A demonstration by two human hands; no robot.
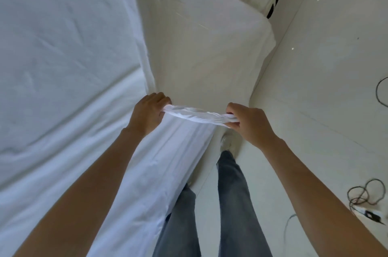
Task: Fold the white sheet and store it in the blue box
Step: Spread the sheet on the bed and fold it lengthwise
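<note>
I'm looking down at the sheet (69,80), most of it spread over the bed (210,50), one edge bunched and stretched between both hands at the bed's near side. My left hand (150,112) curls round one end of the bunch, my right hand (246,122) pinches the other. It's thin, soft cloth, light I'd judge, limp and apt to sag or slide. Best hold is at corners and along the hem, kept taut. No blue box in sight.

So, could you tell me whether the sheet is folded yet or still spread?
Mostly spread: the sheet lies across the bed, with one bunched edge held between the left hand and the right hand.
</note>
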